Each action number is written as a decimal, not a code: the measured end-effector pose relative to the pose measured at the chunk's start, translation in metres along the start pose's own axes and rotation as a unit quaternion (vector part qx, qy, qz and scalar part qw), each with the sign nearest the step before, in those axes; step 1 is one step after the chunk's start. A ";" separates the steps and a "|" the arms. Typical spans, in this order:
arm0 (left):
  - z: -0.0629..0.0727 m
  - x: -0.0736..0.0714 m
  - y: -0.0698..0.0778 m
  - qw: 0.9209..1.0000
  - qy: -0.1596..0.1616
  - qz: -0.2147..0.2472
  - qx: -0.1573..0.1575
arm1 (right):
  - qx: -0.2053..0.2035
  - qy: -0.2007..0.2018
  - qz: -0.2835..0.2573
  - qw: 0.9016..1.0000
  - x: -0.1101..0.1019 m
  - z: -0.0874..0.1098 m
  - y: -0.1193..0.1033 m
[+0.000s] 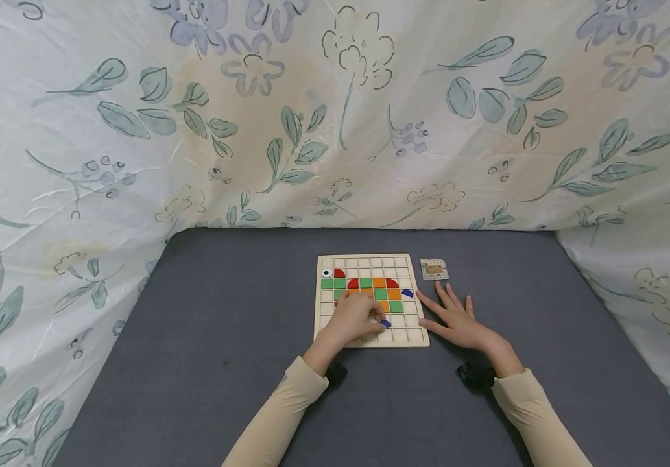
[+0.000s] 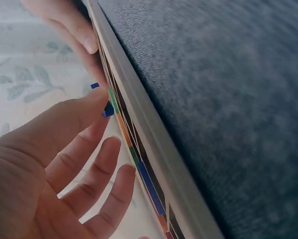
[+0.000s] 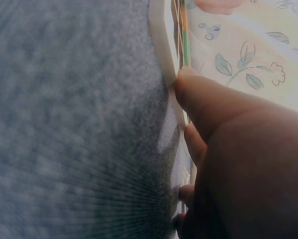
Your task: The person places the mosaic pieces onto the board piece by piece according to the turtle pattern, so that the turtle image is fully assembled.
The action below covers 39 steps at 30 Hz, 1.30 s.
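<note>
A pale wooden grid board (image 1: 416, 334) lies on the grey table, with green, orange, red and blue pieces in several of its squares. Between thumb and index finger, my left hand (image 1: 355, 318) pinches a blue piece (image 2: 109, 109) over the board's near part; its other fingers are loosely bent. My right hand (image 1: 459, 324) spreads its fingers at the board's right edge, the thumb touching the rim in the right wrist view. Close to its fingertips, a blue half-round piece (image 1: 407, 293) sits in a right-hand square. The left hand hides part of the pattern.
A small picture card (image 1: 434, 270) lies just past the board's upper right corner. The dark grey tabletop (image 1: 224, 311) spreads around the board, and a flowered cloth (image 1: 370, 162) hangs behind and at both sides.
</note>
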<state>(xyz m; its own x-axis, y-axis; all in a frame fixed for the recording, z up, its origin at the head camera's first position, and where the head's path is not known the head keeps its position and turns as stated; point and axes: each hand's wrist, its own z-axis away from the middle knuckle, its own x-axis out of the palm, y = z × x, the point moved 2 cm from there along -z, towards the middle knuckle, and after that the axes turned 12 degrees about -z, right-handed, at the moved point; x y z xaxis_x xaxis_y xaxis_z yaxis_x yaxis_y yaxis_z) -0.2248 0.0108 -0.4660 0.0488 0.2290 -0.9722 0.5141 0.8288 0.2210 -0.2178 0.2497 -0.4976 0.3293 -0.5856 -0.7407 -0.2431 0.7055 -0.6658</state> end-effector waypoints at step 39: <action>-0.001 0.000 -0.008 1.000 -0.020 0.019 0.011 | 0.013 -0.013 0.006 1.000 0.001 -0.002 0.002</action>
<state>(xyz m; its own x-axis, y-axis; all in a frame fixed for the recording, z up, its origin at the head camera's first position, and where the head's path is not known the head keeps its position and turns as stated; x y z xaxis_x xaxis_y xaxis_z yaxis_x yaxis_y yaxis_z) -0.2295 0.0044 -0.4675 0.1025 0.2389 -0.9656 0.5298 0.8085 0.2563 -0.2197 0.2498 -0.5003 0.3507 -0.5663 -0.7458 -0.2242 0.7225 -0.6540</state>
